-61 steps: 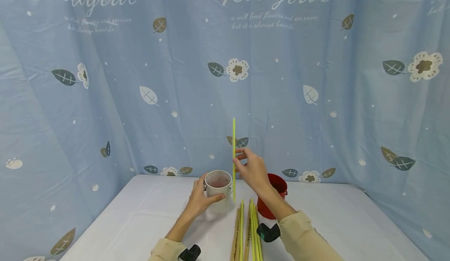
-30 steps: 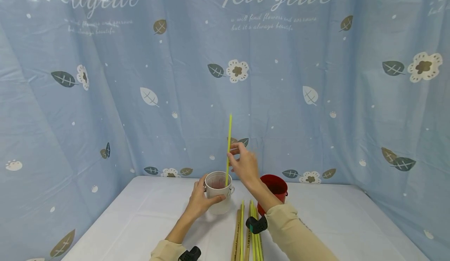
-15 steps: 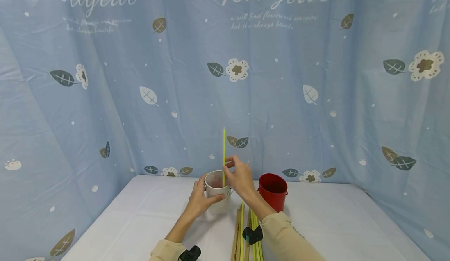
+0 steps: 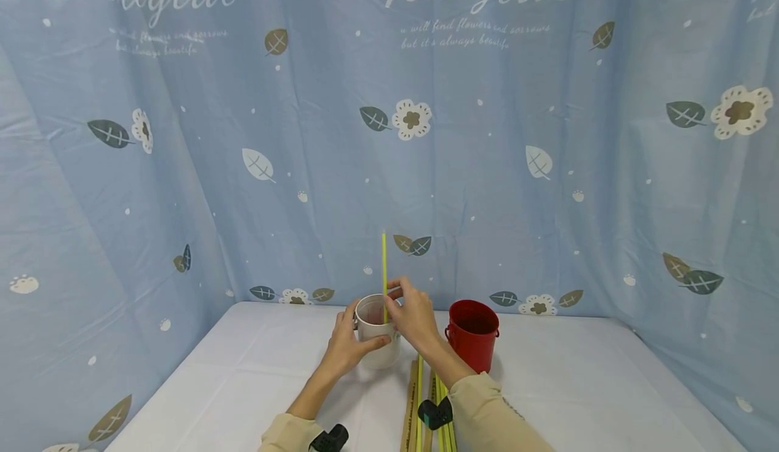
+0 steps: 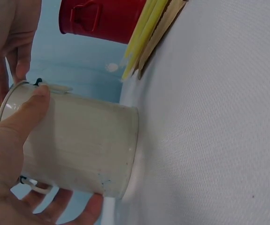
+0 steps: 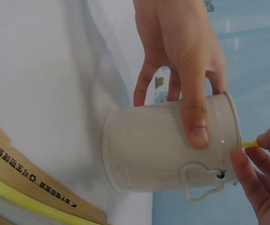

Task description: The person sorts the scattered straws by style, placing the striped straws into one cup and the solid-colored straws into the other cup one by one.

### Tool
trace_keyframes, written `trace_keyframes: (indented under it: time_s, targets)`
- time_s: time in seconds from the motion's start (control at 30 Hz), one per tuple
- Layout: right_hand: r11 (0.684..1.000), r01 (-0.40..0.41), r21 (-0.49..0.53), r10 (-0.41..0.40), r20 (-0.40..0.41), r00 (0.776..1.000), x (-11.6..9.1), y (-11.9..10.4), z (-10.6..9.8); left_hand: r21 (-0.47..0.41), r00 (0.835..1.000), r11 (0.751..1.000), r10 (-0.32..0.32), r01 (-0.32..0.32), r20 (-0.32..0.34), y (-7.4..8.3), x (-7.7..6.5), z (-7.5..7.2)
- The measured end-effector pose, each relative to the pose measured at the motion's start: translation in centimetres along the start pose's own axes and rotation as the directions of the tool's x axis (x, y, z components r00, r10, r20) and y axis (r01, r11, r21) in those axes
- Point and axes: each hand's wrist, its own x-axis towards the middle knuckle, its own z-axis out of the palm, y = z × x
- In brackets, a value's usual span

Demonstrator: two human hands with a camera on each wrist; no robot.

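Note:
My left hand point(image 4: 345, 344) grips a small white metal bucket point(image 4: 371, 332) with its thumb across the front wall and fingers round the far side. The bucket stands upright on the table. Between its thumb and fingertips my right hand point(image 4: 416, 317) pinches a yellow straw point(image 4: 385, 262) just over the rim. The straw is nearly vertical, its lower end inside the bucket, its upper part sticking up above the hand. The bucket's bottom inside is hidden. A small wire handle point(image 6: 186, 185) shows on the bucket's side in the right wrist view.
A red bucket point(image 4: 475, 344) stands to the right, behind my right forearm. In front of the buckets lie several yellow straws point(image 4: 419, 388) and brown printed paper strips point(image 4: 408, 411), partly under the right wrist. A patterned blue curtain point(image 4: 328, 134) hangs behind the white table point(image 4: 566, 384).
My right hand has moved left from beside the white bucket to above it, then down, lowering the straw into the opening. My left hand has kept its hold on the bucket.

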Motion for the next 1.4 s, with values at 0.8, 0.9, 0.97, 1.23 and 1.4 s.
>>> trace_keyframes:
  time_s: [0.8, 0.9, 0.97, 1.23, 1.4]
  targets:
    - [0.998, 0.034, -0.052, -0.034, 0.002, 0.999, -0.1, 0.4, 0.3, 0.006, 1.0, 1.0, -0.004, 0.004, -0.004, -0.2, 0.2, 0.1]
    - [0.999, 0.037, -0.04, -0.036, 0.011, 0.999, -0.1, 0.3, 0.1, 0.011, 1.0, 1.0, -0.003, 0.004, -0.004, -0.3, 0.2, 0.1]
    - [0.998, 0.043, -0.034, -0.043, 0.013, 0.999, -0.1, 0.3, 0.0, 0.013, 1.0, 1.0, -0.002, 0.002, -0.008, -0.3, 0.2, 0.1]
    - [0.995, 0.088, -0.047, -0.088, 0.005, 0.996, 0.1, -0.3, -0.7, 0.002, 1.0, 1.0, -0.011, 0.011, -0.007, -0.2, 0.2, 0.0]
    - [0.995, 0.096, -0.016, -0.096, 0.027, 0.995, 0.1, -0.5, -1.2, 0.006, 1.0, 1.0, -0.014, 0.014, 0.0, -0.2, 0.1, 0.0]
